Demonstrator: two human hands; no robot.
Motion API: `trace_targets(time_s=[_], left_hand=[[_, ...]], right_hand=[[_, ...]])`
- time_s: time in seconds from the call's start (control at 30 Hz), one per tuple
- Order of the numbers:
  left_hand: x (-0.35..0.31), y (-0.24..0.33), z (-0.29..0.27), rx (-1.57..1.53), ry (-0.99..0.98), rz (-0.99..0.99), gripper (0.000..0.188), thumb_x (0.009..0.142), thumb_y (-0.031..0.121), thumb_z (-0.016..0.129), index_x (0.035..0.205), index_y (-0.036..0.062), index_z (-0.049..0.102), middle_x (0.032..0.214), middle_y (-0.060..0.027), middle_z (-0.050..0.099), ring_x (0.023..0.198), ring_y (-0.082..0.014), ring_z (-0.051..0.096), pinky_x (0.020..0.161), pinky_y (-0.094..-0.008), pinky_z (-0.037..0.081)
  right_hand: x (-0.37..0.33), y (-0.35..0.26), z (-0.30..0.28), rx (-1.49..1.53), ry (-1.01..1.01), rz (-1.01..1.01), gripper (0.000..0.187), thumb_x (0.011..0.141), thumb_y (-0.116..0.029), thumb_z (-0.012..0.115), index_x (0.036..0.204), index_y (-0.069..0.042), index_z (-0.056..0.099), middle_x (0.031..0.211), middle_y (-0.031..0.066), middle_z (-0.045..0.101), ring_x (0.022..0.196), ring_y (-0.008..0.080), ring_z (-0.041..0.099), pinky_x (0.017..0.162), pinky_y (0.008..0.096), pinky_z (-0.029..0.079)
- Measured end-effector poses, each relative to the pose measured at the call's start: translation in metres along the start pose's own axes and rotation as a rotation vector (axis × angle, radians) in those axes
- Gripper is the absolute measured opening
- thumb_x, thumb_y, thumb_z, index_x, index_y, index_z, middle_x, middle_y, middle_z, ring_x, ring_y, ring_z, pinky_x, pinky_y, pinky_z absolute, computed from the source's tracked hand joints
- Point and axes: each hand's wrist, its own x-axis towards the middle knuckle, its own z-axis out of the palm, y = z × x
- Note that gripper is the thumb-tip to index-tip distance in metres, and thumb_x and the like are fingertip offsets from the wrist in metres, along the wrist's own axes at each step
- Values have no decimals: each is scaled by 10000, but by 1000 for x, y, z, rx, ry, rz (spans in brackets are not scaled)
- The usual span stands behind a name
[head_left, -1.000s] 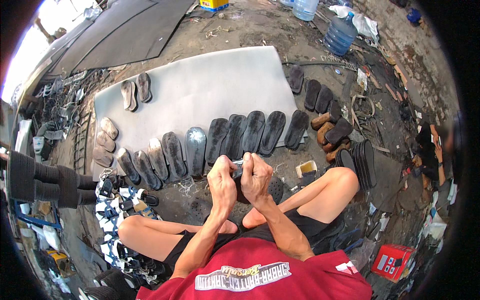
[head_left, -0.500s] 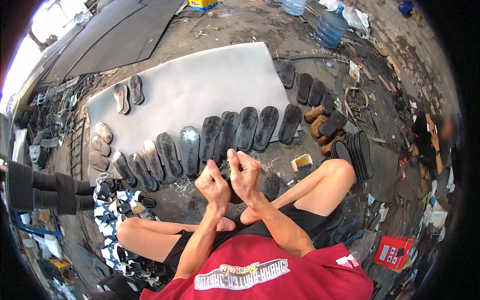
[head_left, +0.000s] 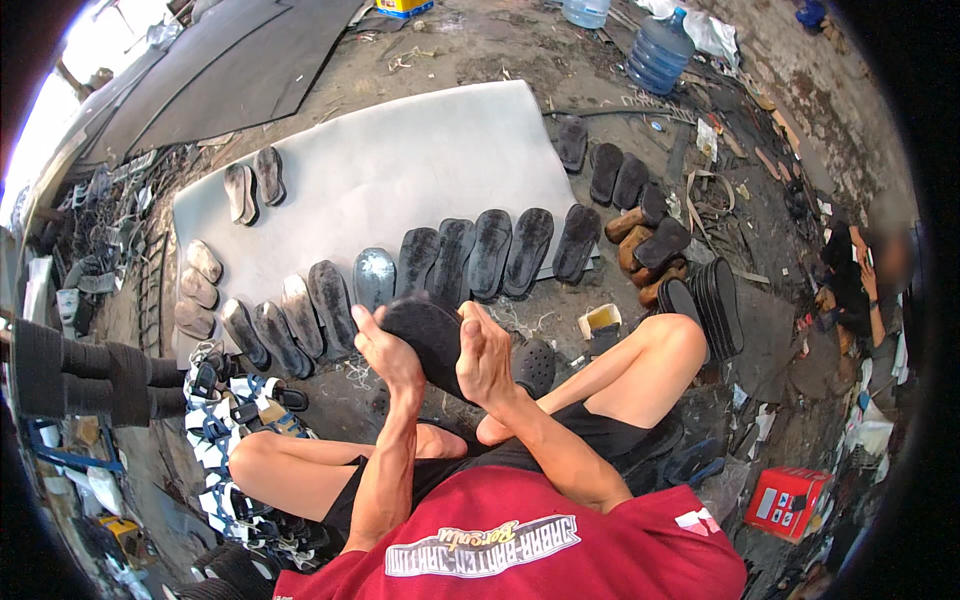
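Between my hands, in front of my crossed legs, is a black shoe sole (head_left: 424,335), tilted with its broad rounded end up and away from me. My left hand (head_left: 390,358) grips its left side, with the thumb pointing up along the edge. Wrapped round its right side is my right hand (head_left: 485,358), knuckles upward. The sole's lower part is hidden by my hands. Just beyond them, a curved row of dark foot-shaped soles (head_left: 417,262) lies along the near edge of a pale grey sheet (head_left: 370,150).
Blue-and-white sandals (head_left: 215,435) lie heaped at my left. To the right are stacked black soles (head_left: 715,310), brown shoe lasts (head_left: 640,250) and a small yellowish tub (head_left: 600,322). A red box (head_left: 785,503) stands lower right. Another person's arm (head_left: 870,285) shows at far right.
My hands have turned the sole so its broad black face now shows between them. The left hand has shifted left, its fist loosening into a hold along the side.
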Motion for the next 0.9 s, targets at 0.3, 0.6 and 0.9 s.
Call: trace_targets(time_s=[0.3,0.6,0.9], left_hand=[[-41,-22,7,22,19,157,656,1185,527,340,733,56,403,735,24,439,715,-164,397,653,-411,351],[-50,-17,0,33,-127,76,708,1190,533,324,1066,-87,641,1033,-103,651,941,-225,544,924,-390,476],[-47,-33,20,133,-93,-171,963,1154,652,259,1581,-205,357,1672,-385,355,1534,-414,422,1265,-432,309]], right_hand=[[0,39,16,53,59,326,716,1181,-471,257,1179,130,646,916,378,664,894,543,677,799,532,520],[-15,44,17,-11,50,191,652,1185,-396,363,735,36,556,691,307,595,715,550,604,656,581,426],[-20,45,16,56,171,134,527,1158,-379,467,835,27,561,770,268,579,750,508,624,647,550,450]])
